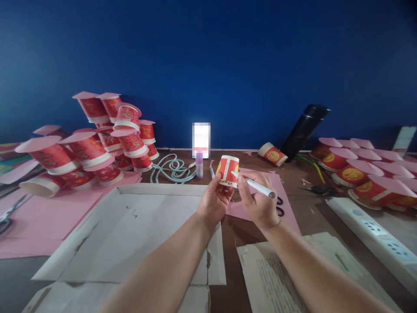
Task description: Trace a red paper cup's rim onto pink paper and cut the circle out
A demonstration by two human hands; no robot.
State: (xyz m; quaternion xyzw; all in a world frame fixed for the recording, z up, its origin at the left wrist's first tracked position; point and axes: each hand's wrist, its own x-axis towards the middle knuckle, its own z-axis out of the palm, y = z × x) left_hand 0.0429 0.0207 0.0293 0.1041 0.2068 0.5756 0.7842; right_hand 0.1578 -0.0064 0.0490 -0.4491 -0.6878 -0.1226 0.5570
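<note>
My left hand is closed around the lower left side of a red and white paper cup, held up above the table. Dark marks run along the cup's white band, near its lower edge. In my right hand is a white marker pen, gripped between thumb and fingers. Its tip points at the cup's red side; whether it touches cannot be made out. Pink paper lies under my right hand, with black scissors handles showing beside the wrist.
Stacked red cups with pink tops stand at left, beside pink sheets and scissors. A white cardboard tray lies in front. Behind are a cable, glue stick and black bottle. A power strip and more cups are right.
</note>
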